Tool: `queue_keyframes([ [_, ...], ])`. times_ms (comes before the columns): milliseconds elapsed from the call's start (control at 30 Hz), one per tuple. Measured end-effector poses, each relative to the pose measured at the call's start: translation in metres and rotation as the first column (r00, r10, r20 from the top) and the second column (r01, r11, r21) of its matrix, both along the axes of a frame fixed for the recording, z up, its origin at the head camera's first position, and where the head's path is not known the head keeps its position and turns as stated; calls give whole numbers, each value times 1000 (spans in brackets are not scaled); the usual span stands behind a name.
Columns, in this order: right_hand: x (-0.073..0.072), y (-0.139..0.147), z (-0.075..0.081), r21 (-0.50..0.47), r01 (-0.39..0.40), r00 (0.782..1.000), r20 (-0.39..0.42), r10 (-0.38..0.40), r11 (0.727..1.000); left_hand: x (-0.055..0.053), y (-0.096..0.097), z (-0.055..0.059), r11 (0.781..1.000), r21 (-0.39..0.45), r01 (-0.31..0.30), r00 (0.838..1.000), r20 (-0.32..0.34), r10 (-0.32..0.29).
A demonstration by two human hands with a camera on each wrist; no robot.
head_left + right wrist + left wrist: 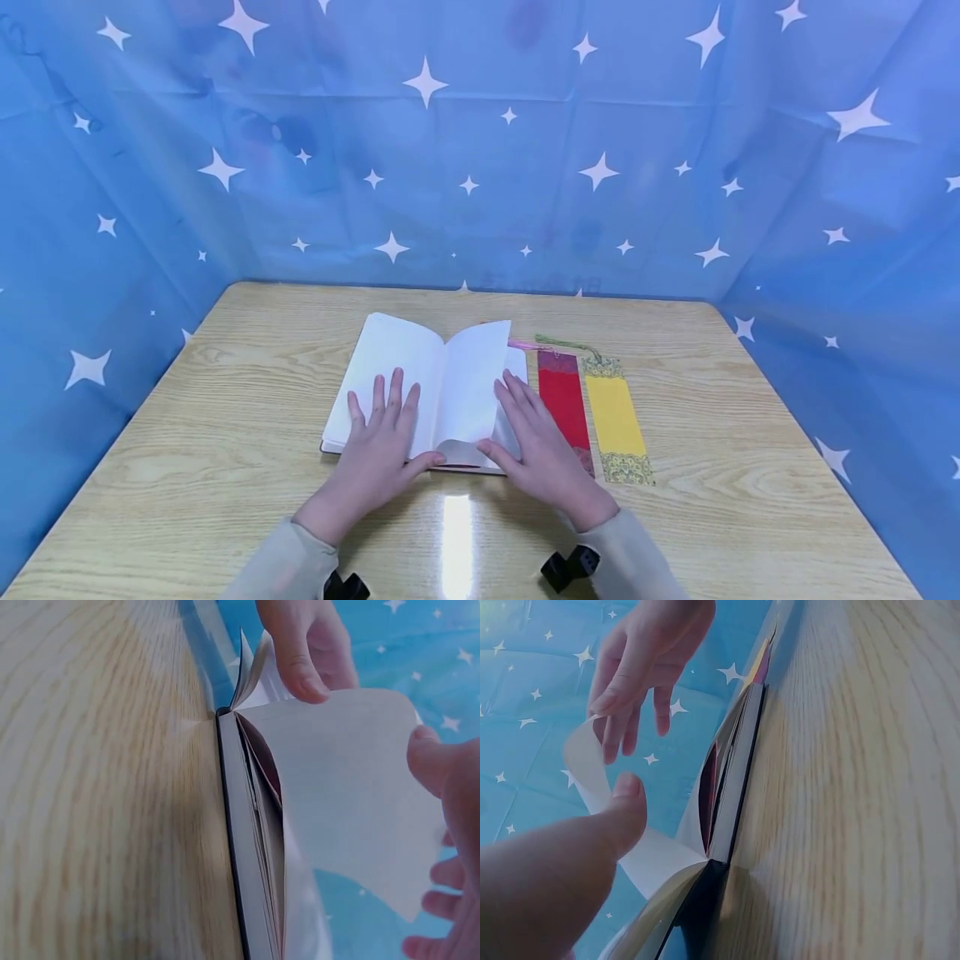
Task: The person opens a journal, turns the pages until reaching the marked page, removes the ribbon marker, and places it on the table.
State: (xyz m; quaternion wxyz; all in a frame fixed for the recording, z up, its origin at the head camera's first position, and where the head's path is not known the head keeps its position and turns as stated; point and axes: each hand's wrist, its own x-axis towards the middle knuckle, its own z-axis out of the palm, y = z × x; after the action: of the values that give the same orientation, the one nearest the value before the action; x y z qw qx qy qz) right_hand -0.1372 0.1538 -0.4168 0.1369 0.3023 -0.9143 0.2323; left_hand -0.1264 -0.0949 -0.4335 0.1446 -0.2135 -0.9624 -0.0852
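Observation:
A book with blank white pages (pixel 397 375) lies spread on the table. My left hand (pixel 382 442) rests on its left page, fingers straight and spread, the thumb reaching toward the centre fold. One leaf (pixel 472 375) stands lifted from the right side and curves up. At its free edge is my right hand (pixel 536 442), with extended fingers and the thumb tip touching the leaf. Below the lifted leaf, a dark red strip (pixel 708 796) shows between the pages in the left wrist view.
Just right of the book lie a red bookmark (pixel 564 400) with a pink tassel and a yellow bookmark (pixel 617 417) with a green tassel. The wooden table (pixel 225 433) is backed by a blue star-patterned cloth (pixel 480 217).

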Motion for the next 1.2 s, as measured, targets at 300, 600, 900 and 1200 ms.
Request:
queue_keyframes([
  [300,-1,1,0,44,39,997,-68,-36,998,-1,-1,0,987,75,144,986,-92,-137],
  [600,-2,9,-4,54,96,993,-69,-92,994,-7,-3,-1,957,149,248,921,-343,-185],
  [900,-2,14,-12,120,173,981,63,-181,978,-11,-14,-3,976,141,169,865,-496,-78],
  [1200,1,21,-19,140,162,976,125,-180,977,-5,-28,-4,1000,-10,-28,981,-191,25],
])
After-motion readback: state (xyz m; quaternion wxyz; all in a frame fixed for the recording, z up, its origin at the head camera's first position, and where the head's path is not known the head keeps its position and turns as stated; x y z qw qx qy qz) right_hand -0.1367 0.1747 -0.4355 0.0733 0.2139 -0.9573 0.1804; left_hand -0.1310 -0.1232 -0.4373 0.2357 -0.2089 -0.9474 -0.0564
